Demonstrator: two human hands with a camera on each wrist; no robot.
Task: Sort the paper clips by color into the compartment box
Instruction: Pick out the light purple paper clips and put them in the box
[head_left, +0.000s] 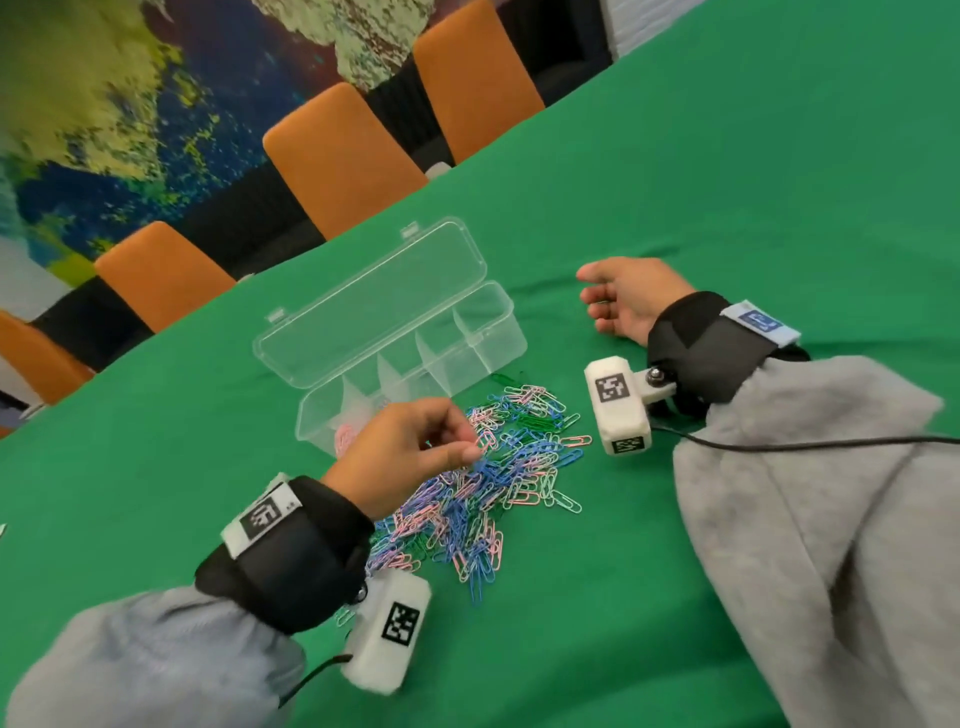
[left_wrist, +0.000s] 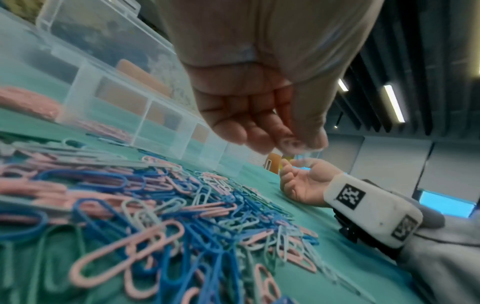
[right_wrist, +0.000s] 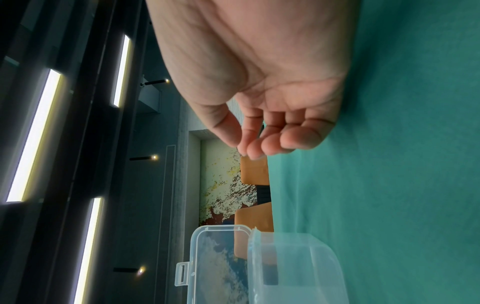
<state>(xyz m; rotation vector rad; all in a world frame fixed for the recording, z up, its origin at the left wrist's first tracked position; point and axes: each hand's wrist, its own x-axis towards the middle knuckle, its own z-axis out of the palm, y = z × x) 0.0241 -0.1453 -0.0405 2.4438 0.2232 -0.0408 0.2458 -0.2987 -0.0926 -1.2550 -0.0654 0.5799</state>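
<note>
**Hands: left raised with fingers curled, right resting idle**

Left hand (head_left: 410, 447), at 7 o'clock in the head view, held up off the surface, back of hand toward the camera. Fingers curled, thumb tip meeting the fingertips (left_wrist: 262, 142); left wrist view too blurred to tell whether anything is pinched. Black wrist band, grey sleeve behind it, forearm running toward 8 o'clock.

Right hand (head_left: 628, 299), at 2 o'clock, lying on its little-finger edge, palm facing 9 o'clock. Fingers (right_wrist: 270, 144) loosely curled, thumb just apart from them, holding nothing. Black band, grey sleeve trailing toward 4 o'clock.
</note>
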